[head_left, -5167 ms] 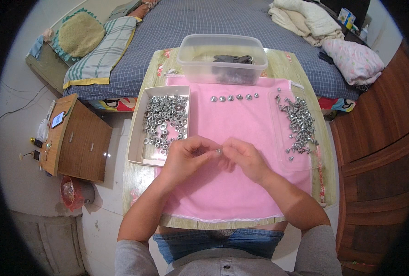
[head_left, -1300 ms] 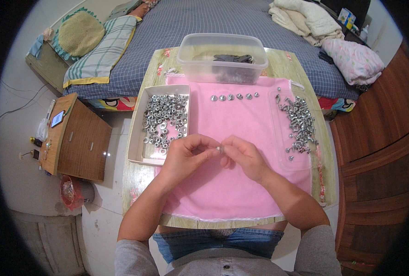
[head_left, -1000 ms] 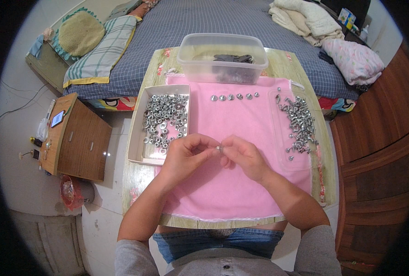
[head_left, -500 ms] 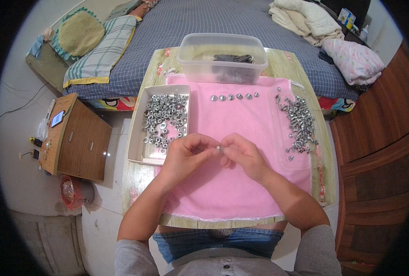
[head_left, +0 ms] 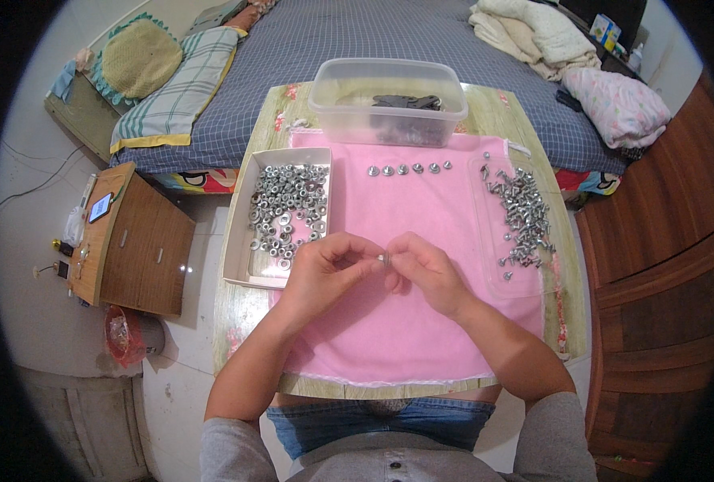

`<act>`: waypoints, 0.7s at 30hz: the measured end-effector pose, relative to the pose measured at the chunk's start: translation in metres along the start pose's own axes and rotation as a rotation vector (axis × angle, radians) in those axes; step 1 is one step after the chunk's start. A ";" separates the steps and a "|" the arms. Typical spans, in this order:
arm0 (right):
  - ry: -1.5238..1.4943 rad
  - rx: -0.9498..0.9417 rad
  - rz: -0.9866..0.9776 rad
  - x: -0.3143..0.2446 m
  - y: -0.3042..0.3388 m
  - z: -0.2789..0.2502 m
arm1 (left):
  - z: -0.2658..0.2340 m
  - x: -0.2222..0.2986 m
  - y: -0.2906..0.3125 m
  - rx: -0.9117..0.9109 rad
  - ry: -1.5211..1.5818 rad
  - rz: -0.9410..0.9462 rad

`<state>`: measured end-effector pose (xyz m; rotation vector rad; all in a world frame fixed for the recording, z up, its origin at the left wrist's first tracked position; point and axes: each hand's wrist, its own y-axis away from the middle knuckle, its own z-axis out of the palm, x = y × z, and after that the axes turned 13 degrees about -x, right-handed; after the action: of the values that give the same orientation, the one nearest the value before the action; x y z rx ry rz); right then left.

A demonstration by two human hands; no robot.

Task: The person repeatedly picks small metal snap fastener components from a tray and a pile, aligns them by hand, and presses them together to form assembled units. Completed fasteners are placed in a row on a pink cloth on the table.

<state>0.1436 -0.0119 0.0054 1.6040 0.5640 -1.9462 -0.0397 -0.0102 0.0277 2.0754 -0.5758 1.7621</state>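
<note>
Over the middle of the pink cloth (head_left: 421, 337), my left hand (head_left: 325, 267) and my right hand (head_left: 431, 271) meet fingertip to fingertip. Both pinch one small silvery metal fastener (head_left: 384, 259); fingers cover most of it, so its exact parts cannot be told. Left of my left hand stands a white box (head_left: 240, 269) with many flanged nuts (head_left: 284, 193) in it. To the right, a clear shallow tray (head_left: 497, 289) holds a heap of small screws (head_left: 525, 217). Beyond my hands, several screws fitted with nuts (head_left: 403, 169) stand in a row on the cloth.
A translucent plastic tub (head_left: 385, 104) with dark pieces inside stands at the table's far edge. Behind the table is a bed (head_left: 357, 36) with a checked cover. A wooden cabinet (head_left: 144, 249) is at the left, a brown wooden door (head_left: 654, 265) at the right.
My right fingers have shifted slightly around the fastener, and more of its metal shows between the fingertips. The left hand stays in place.
</note>
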 end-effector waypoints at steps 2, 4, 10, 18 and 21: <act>0.001 0.004 -0.001 0.000 0.000 0.000 | 0.000 0.001 0.000 0.001 0.001 -0.002; 0.012 -0.012 0.003 0.002 0.000 -0.002 | 0.000 0.002 0.000 -0.002 -0.016 -0.015; 0.070 0.019 0.010 -0.005 0.000 0.003 | 0.001 -0.002 -0.001 0.037 0.024 0.031; 0.009 0.014 0.005 -0.004 0.000 0.003 | 0.000 0.002 0.000 0.014 -0.037 -0.034; 0.000 -0.015 0.002 0.001 0.000 0.000 | 0.000 0.002 0.001 0.005 -0.025 -0.025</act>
<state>0.1431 -0.0118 0.0047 1.5947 0.5757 -1.9364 -0.0398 -0.0107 0.0299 2.1009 -0.5504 1.7278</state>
